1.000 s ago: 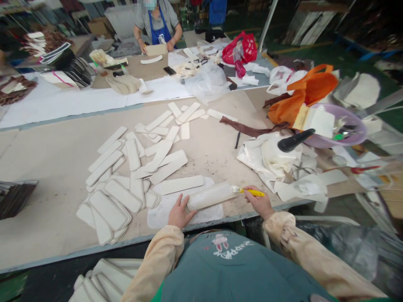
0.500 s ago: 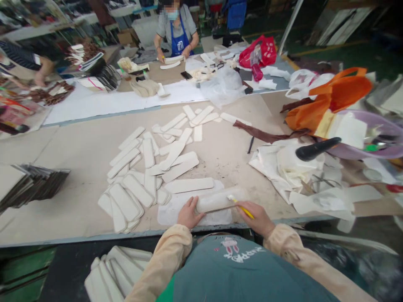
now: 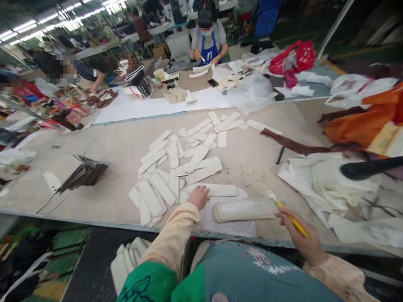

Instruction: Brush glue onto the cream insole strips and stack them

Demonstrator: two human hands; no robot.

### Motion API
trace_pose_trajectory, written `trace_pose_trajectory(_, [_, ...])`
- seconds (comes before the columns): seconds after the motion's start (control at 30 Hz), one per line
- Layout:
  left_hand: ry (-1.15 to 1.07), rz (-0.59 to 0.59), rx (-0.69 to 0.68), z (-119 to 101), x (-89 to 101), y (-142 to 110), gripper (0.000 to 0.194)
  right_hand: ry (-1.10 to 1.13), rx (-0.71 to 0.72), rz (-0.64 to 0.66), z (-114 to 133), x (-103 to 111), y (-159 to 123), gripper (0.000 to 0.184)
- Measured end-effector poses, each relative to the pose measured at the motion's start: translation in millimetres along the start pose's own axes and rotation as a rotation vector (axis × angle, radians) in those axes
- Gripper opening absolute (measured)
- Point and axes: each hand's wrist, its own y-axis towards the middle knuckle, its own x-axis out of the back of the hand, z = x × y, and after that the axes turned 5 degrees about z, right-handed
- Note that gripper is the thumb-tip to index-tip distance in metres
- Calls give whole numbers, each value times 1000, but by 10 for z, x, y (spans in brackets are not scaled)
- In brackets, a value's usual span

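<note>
In the head view my right hand (image 3: 304,235) is closed around a yellow-handled brush (image 3: 293,219). Its white bristles are held up near the right end of a long off-white padded strip (image 3: 242,209). That strip has a shiny top face and rests on a whitish sheet (image 3: 242,230). My left hand (image 3: 199,196) reaches past it, fingers stretched over the left end of a second off-white strip (image 3: 222,190). Whether the fingertips grip that strip is not clear. Left of and beyond this hand lies a loose spread of similar strips (image 3: 162,188).
A stack of dark-edged panels (image 3: 83,170) stands on the left. To the right lie a brown cloth strip (image 3: 302,144), a dark pen-like tool (image 3: 280,155), and white wrapping with a black handle (image 3: 368,168). A co-worker (image 3: 209,42) sits across the table. More strips (image 3: 126,262) lie below the table edge.
My left hand has left the shiny strip and moved to the strip behind it. My right hand has lifted the brush off the shiny strip's surface. The view has turned left.
</note>
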Motion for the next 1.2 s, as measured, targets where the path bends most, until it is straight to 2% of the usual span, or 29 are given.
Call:
trace_pose_trajectory(0.13, [18, 52, -77, 120, 21, 258, 21, -17, -8, 5, 104, -48, -46, 28])
trace_pose_trajectory(0.3, [47, 102, -172, 225, 54, 337, 6, -35, -26, -6, 125, -74, -96, 26])
trace_pose_trajectory(0.4, [59, 110, -215, 263, 126, 354, 14, -25, -16, -15, 179, -106, -88, 27])
trace_pose_trajectory(0.5, [69, 71, -228, 235, 261, 334, 22, -3, -20, -25, 284, -142, -33, 27])
trace_pose_trajectory(0.63, [44, -8, -236, 43, 553, 148, 30, 44, -40, -69, 429, -148, 88, 22])
trace_pose_trajectory(0.73, [-38, 63, -303, -239, 748, -86, 29, 123, -52, -81, 528, -139, 194, 25])
trace_pose_trajectory(0.8, [-121, 147, -356, -466, 790, -226, 28, 183, -52, -36, 590, -143, 261, 34])
trace_pose_trajectory(0.9, [-269, 207, -434, -769, 675, -357, 29, 287, -46, 65, 633, -159, 315, 41])
trace_pose_trajectory(1.0, [-474, 180, -451, -927, 410, -428, 28, 266, -88, 132, 553, -154, 269, 38])
trace_pose_trajectory(1.07, [-659, 154, -345, -942, 200, -486, 25, 187, -113, 123, 438, -128, 194, 34])
trace_pose_trajectory(1.2, [-1099, 251, 73, -853, -184, -648, 25, 64, -101, 36, 189, -62, 77, 27])
